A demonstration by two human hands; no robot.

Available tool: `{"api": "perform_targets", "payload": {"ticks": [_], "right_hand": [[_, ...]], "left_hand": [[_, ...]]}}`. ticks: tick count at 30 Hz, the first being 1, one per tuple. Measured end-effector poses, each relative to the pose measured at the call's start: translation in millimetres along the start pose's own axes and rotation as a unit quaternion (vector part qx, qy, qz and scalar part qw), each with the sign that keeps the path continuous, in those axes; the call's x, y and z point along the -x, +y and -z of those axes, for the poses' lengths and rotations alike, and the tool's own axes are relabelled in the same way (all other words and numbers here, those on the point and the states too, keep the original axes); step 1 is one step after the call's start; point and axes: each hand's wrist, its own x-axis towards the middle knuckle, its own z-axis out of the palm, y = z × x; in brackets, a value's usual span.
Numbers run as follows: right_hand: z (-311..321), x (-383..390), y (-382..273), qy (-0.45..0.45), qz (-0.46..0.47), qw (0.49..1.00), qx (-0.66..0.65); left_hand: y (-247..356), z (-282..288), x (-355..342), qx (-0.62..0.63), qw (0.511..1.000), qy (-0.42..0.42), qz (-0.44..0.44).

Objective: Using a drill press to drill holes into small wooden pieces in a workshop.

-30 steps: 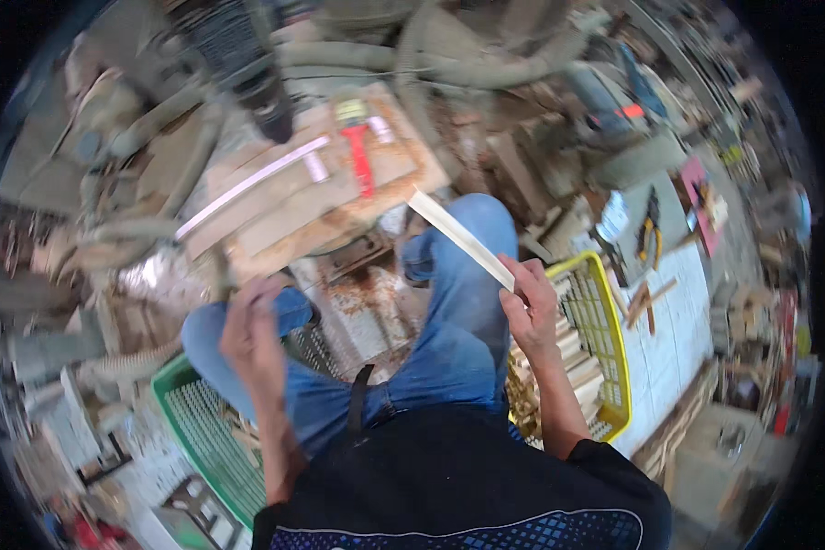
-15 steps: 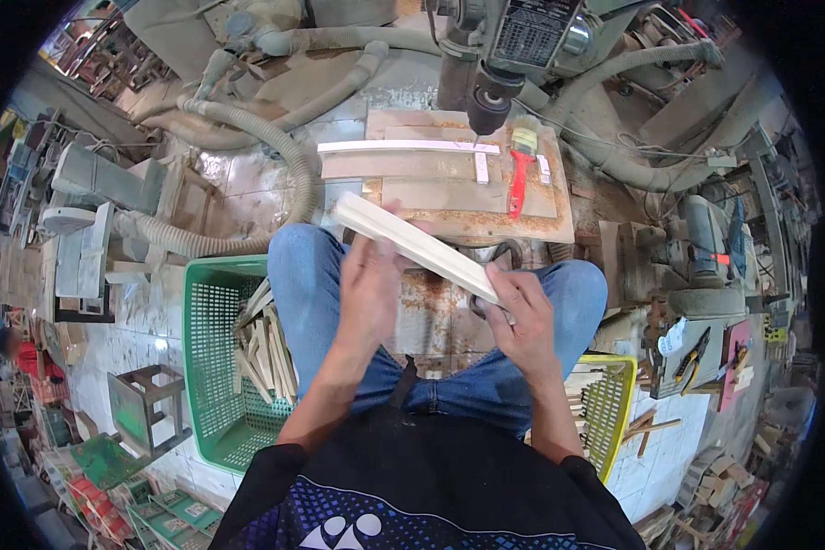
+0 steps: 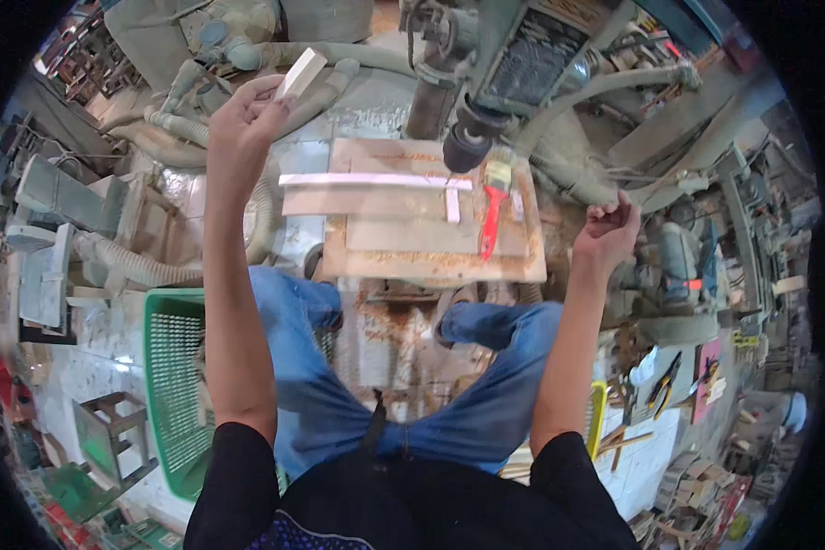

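Note:
My left hand [image 3: 247,119], lifted to the upper left, is closed around a pale wooden strip [image 3: 301,75] that points up past my fingers. My right hand [image 3: 610,231] is raised on the other side, near the grey hoses. Its fingers are loosely bent and apart, and I see nothing in them. Between my hands lies the drill press's work board [image 3: 385,240], dusted with wood shavings. A long whitish fence strip [image 3: 367,181] and a short block [image 3: 453,205] sit on it, beside a red-handled brush [image 3: 491,218]. The drill chuck [image 3: 467,147] hangs over the board.
By my left leg stands a green plastic basket [image 3: 174,385]. A yellow basket [image 3: 598,420] is partly hidden by my right arm. Pliers [image 3: 666,380] lie on a surface to the right. Ribbed hoses [image 3: 142,266] run along the left, and a small stool [image 3: 110,431] stands lower left.
My hands have come apart and risen from my lap. The left carried the wooden strip up and left; the right let go of it and moved up and right. My legs spread wider.

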Motion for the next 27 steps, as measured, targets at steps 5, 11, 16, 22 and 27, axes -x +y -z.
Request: {"api": "perform_targets", "payload": {"ticks": [5, 11, 16, 22, 27], "right_hand": [[44, -38, 37, 0.033, -0.124, 0.992, -0.014], [18, 15, 27, -0.029, -0.326, 0.943, -0.063], [10, 13, 31, -0.091, -0.365, 0.924, -0.07], [-2, 17, 35, -0.068, -0.353, 0.933, -0.035], [-4, 19, 35, -0.07, -0.381, 0.92, -0.06]], "left_hand": [[-54, -36, 17, -0.062, 0.997, 0.032, 0.03], [-35, -21, 29, -0.077, 0.996, 0.031, 0.033], [-38, -18, 28, -0.076, 0.993, 0.004, 0.084], [-48, -19, 35, -0.126, 0.99, -0.034, 0.045], [-47, -28, 34, -0.148, 0.985, -0.082, -0.018]]}}
